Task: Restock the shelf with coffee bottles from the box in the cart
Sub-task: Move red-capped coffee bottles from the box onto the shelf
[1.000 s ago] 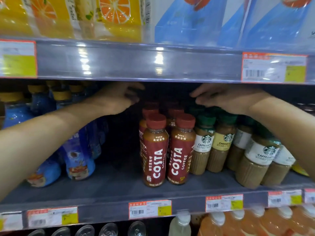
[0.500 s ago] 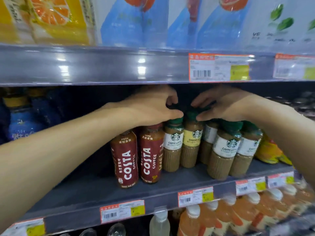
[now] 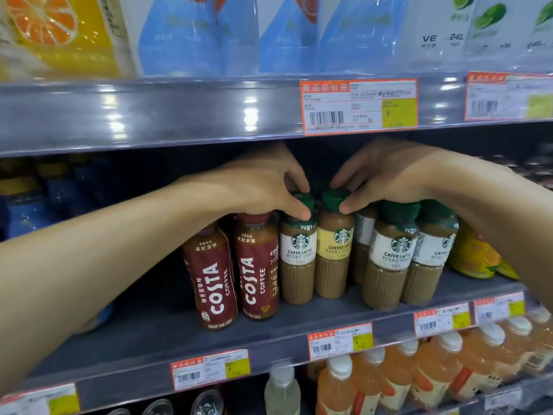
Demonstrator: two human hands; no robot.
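While both hands reach in under the upper shelf edge near the middle of the frame, each sits directly on top of an upright green-capped bottle, so what matters is vertical: the bottles' long axes run straight down from the fingers to the shelf board. The left hand has thumb and fingers curled round the cap of the caffe latte bottle; the right hand pinches the cap of the cheese latte bottle just beside it — the two bottles touch, and the hands nearly meet above them. Left of these stand two Costa bottles, the nearer one pressed against the caffe latte, so there is little room to shift that way. To the right a cluster of other Starbucks bottles crowds under the right wrist. Headroom under the upper shelf looks tight — sliding forward or back seems likelier than lifting. Neither box nor cart is in view.
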